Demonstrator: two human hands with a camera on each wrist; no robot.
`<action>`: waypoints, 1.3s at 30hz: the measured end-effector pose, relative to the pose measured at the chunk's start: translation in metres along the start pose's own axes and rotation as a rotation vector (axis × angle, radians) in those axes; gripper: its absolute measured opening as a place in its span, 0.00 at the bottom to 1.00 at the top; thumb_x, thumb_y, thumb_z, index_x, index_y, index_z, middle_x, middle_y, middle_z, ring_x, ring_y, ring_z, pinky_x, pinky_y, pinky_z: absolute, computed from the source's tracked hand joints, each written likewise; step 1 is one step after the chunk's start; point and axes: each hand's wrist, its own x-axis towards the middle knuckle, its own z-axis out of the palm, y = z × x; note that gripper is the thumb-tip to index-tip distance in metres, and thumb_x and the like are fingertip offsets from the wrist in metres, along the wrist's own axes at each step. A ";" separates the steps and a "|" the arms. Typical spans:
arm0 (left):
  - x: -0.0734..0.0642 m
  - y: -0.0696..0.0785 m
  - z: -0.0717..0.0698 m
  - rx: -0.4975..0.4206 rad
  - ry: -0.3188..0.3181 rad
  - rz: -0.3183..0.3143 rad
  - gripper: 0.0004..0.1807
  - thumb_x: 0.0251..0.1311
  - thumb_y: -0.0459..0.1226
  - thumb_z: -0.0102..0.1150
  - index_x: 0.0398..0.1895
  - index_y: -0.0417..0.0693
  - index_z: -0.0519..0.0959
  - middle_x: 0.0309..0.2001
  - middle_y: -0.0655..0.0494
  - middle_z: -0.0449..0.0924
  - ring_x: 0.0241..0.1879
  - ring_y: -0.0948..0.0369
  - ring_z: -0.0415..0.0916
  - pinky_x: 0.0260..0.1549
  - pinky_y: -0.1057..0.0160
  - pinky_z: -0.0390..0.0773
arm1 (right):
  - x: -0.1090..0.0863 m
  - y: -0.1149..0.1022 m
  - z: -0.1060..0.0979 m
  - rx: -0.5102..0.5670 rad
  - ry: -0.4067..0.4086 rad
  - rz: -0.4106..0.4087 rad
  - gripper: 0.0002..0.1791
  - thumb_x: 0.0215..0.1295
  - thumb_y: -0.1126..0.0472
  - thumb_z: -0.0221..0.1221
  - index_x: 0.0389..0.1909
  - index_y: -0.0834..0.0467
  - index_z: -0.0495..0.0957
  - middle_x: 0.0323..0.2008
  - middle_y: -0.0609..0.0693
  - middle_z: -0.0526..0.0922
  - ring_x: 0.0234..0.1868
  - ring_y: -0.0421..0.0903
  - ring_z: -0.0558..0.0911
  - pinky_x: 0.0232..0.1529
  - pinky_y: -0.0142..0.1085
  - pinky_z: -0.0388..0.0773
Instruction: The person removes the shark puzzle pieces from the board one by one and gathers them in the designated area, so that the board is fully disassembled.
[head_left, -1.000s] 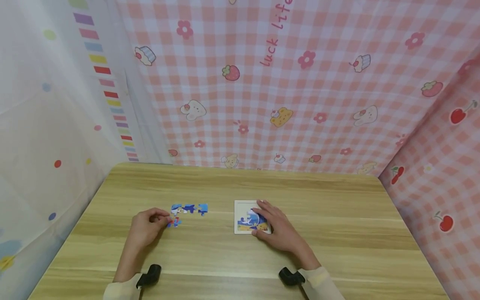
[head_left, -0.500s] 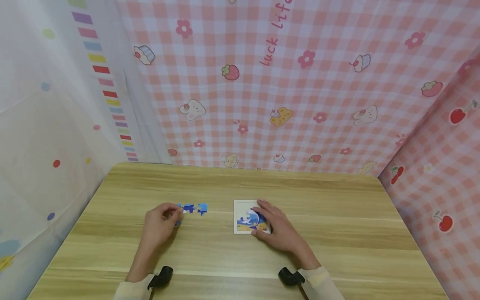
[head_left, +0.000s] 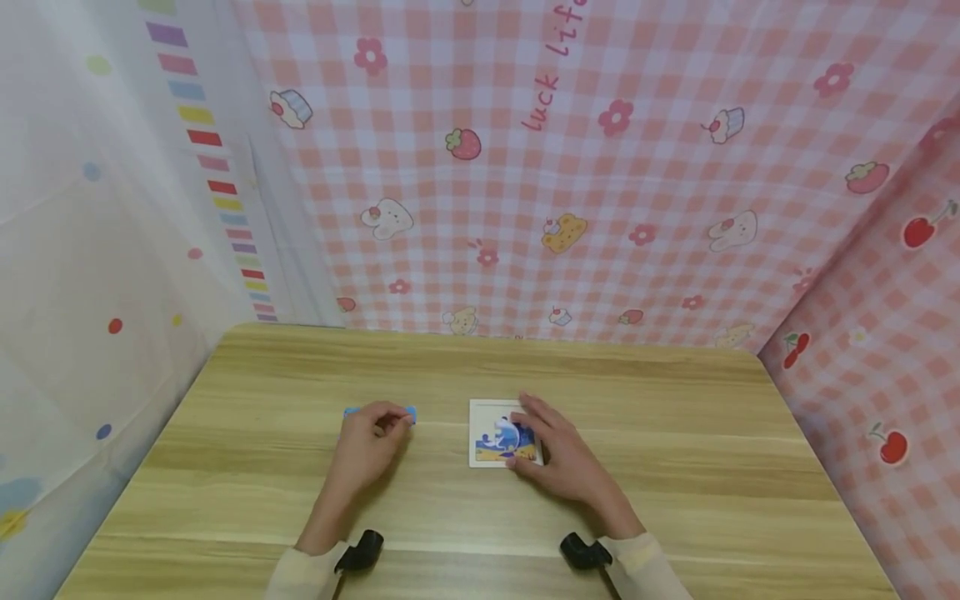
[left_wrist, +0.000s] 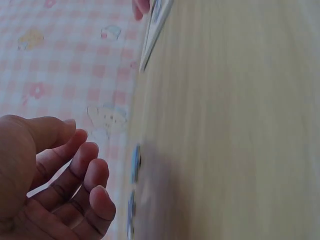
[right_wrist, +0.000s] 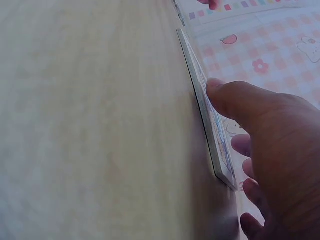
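My left hand (head_left: 371, 442) hovers over a row of blue jigsaw pieces, hiding most of them; the end pieces (head_left: 412, 412) peek out beside its fingers. In the left wrist view its fingers are loosely bent, thumb near the index finger, with nothing visible between them, and two pieces (left_wrist: 136, 164) lie beyond on the table. My right hand (head_left: 558, 450) rests over the right side of a white-framed puzzle tray (head_left: 472, 433), partly filled with a blue and yellow picture. Its thumb touches the tray near the front edge, and the fingers spread toward the back edge.
A light wood tabletop (head_left: 645, 400) lies under everything. Pink checked cloth (head_left: 510, 183) hangs behind and on the right, white patterned cloth (head_left: 97, 267) on the left. Black wrist cameras (head_left: 362, 550) sit at both sleeves.
My left hand has moved right, from beside the red and blue piece, past the row's left end to above its right end. The right hand stays at the tray, its fingers shifting slightly.
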 end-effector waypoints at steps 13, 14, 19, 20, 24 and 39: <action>0.008 0.027 0.044 -0.037 -0.072 0.052 0.02 0.64 0.34 0.68 0.33 0.48 0.86 0.28 0.59 0.82 0.30 0.66 0.75 0.31 0.70 0.76 | -0.002 0.005 -0.006 -0.010 -0.051 0.029 0.35 0.63 0.44 0.70 0.69 0.51 0.75 0.79 0.51 0.61 0.80 0.58 0.60 0.75 0.58 0.61; 0.009 0.030 0.047 -0.042 -0.080 0.060 0.02 0.64 0.34 0.67 0.34 0.47 0.86 0.28 0.59 0.82 0.29 0.67 0.75 0.31 0.70 0.76 | -0.002 0.005 -0.006 -0.005 -0.054 0.027 0.35 0.63 0.44 0.70 0.69 0.51 0.75 0.79 0.51 0.61 0.80 0.58 0.60 0.75 0.58 0.61; 0.012 0.041 0.066 -0.052 -0.146 0.079 0.02 0.65 0.35 0.66 0.36 0.47 0.86 0.31 0.58 0.82 0.30 0.66 0.74 0.30 0.70 0.76 | -0.002 0.007 -0.006 0.031 -0.058 0.025 0.34 0.63 0.44 0.69 0.69 0.51 0.76 0.80 0.51 0.60 0.80 0.58 0.59 0.76 0.59 0.59; 0.013 0.042 0.070 -0.050 -0.164 0.082 0.02 0.66 0.35 0.66 0.36 0.47 0.86 0.31 0.58 0.82 0.30 0.66 0.74 0.30 0.70 0.75 | -0.002 0.007 -0.005 0.038 -0.057 0.025 0.34 0.63 0.44 0.70 0.69 0.51 0.76 0.80 0.51 0.60 0.80 0.58 0.59 0.76 0.59 0.59; 0.017 0.046 0.086 0.005 -0.224 0.099 0.03 0.66 0.37 0.67 0.39 0.48 0.86 0.35 0.59 0.81 0.35 0.65 0.74 0.36 0.69 0.75 | -0.001 0.009 -0.003 0.056 -0.051 0.021 0.34 0.64 0.44 0.69 0.69 0.52 0.76 0.80 0.51 0.59 0.80 0.58 0.59 0.75 0.60 0.60; 0.026 0.044 0.111 0.129 -0.290 0.118 0.14 0.58 0.41 0.74 0.46 0.48 0.86 0.48 0.51 0.76 0.54 0.52 0.71 0.57 0.50 0.74 | -0.002 0.010 -0.002 0.062 -0.008 0.007 0.32 0.62 0.45 0.71 0.64 0.53 0.79 0.80 0.54 0.60 0.79 0.61 0.59 0.74 0.63 0.60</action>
